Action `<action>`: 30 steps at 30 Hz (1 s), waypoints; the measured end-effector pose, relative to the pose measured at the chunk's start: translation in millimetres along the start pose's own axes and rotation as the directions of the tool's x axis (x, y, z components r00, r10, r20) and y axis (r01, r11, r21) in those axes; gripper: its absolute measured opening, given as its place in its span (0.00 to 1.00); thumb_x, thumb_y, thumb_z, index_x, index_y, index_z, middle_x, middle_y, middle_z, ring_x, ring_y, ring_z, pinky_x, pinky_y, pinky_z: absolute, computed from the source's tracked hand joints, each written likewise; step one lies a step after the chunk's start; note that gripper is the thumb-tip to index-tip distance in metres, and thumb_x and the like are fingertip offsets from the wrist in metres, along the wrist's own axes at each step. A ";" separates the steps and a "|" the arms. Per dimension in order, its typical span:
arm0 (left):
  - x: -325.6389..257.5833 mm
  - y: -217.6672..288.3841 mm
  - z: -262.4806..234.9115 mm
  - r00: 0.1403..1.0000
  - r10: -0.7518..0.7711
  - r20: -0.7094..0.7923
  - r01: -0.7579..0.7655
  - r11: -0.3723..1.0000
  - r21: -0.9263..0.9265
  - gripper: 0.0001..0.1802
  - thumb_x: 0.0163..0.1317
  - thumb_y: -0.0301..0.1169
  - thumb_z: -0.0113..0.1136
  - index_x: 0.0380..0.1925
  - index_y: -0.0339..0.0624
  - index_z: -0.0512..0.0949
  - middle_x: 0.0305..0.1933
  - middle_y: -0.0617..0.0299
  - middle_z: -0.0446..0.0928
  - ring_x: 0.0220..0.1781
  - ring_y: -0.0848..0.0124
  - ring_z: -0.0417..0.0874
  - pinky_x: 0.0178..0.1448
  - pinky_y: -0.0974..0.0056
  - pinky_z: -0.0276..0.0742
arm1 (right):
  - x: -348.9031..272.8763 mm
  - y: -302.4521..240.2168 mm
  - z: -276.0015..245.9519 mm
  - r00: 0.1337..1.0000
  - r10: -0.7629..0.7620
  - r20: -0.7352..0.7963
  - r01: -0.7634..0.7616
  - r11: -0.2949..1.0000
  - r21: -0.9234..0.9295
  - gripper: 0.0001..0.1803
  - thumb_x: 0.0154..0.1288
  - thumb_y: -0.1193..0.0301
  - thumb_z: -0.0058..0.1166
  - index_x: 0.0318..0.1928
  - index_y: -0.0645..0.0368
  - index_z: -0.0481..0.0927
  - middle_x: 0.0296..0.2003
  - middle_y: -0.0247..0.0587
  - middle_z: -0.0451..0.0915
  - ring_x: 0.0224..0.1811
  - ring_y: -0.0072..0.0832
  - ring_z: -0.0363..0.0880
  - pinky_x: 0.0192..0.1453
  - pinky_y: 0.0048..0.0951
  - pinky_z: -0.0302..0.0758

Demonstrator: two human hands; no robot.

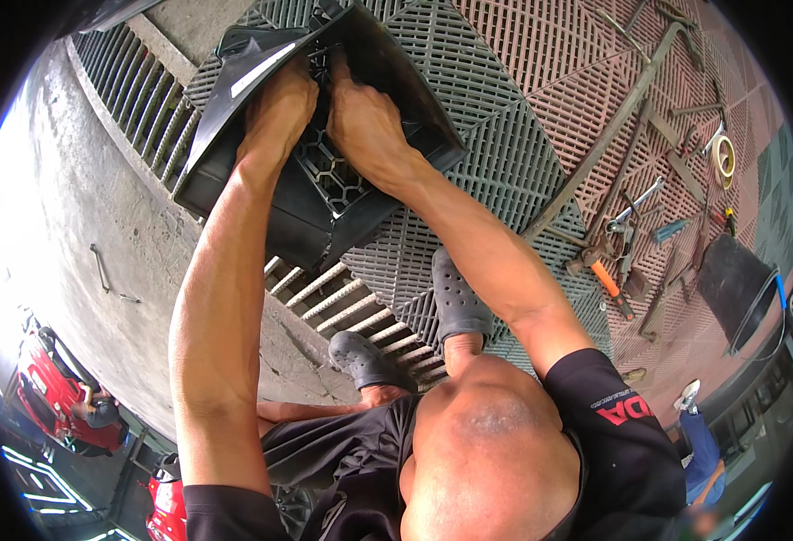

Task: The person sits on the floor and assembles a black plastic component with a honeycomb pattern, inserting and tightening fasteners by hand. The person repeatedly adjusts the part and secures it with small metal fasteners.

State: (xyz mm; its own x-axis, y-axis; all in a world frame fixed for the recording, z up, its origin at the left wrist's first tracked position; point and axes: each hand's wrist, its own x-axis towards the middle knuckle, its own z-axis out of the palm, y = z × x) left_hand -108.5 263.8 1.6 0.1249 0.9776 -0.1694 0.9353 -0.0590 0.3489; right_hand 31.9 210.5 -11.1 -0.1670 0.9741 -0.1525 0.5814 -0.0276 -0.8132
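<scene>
Here, left hand [279,108], right hand [365,122], both pressing black plastic grille panel [324,194]

Both hands crowded inside the black grille panel [324,171]: left hand [278,108] and right hand [363,117] nearly touching, panel walls close at 9 and 3 o'clock. Free floor mat [505,153] at 3. Tool pile [631,243] blocks 4 o'clock. Drain grate [135,108] at 9, clogs [455,302] at 6.

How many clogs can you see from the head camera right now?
2. One grey clog sits on the drain grate below the black grille panel; the other clog is to its right on the grey floor tile, beside the right forearm. Both are worn.
</scene>
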 end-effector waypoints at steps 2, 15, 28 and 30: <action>0.6 -2.8 0.9 1.000 0.008 0.013 -0.007 0.999 -0.037 0.19 0.71 0.34 0.54 0.58 0.39 0.78 0.57 0.39 0.81 0.61 0.39 0.80 0.63 0.45 0.77 | 1.9 2.7 3.3 0.999 -0.015 -0.030 0.015 1.000 0.004 0.39 0.62 0.81 0.48 0.74 0.78 0.56 0.33 0.69 0.84 0.37 0.63 0.86 0.44 0.56 0.82; 7.6 36.0 15.0 0.713 -0.690 0.122 0.023 -0.150 -0.988 0.09 0.71 0.18 0.55 0.48 0.37 0.79 0.47 0.55 0.80 0.45 0.63 0.83 0.58 0.58 0.86 | 17.2 0.6 -3.3 0.992 0.086 0.093 -0.080 0.994 -0.069 0.44 0.61 0.79 0.50 0.76 0.82 0.48 0.38 0.71 0.85 0.42 0.61 0.87 0.51 0.54 0.84; 8.4 36.9 30.9 0.693 -0.706 -0.148 -0.056 0.152 -0.987 0.10 0.70 0.17 0.52 0.50 0.31 0.74 0.46 0.53 0.81 0.38 0.64 0.86 0.39 0.62 0.90 | 19.0 4.3 2.2 0.996 0.044 0.072 -0.041 0.998 -0.042 0.44 0.63 0.78 0.49 0.75 0.84 0.47 0.37 0.71 0.85 0.40 0.62 0.88 0.49 0.54 0.85; 6.7 39.2 30.0 0.700 -0.691 -0.182 -0.080 0.176 -0.981 0.11 0.69 0.16 0.53 0.50 0.30 0.74 0.46 0.52 0.80 0.37 0.64 0.86 0.37 0.62 0.90 | 20.2 3.5 3.6 0.995 0.066 0.075 -0.062 0.997 -0.051 0.44 0.63 0.78 0.49 0.75 0.84 0.47 0.36 0.71 0.85 0.40 0.63 0.87 0.48 0.54 0.85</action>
State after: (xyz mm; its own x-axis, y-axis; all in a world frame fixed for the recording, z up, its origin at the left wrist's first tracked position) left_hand -61.1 262.0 -13.6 -0.6191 0.7614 -0.1922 -0.1698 0.1091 0.9794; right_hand 27.6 229.3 -19.0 -0.1877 0.9507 -0.2471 0.6307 -0.0762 -0.7723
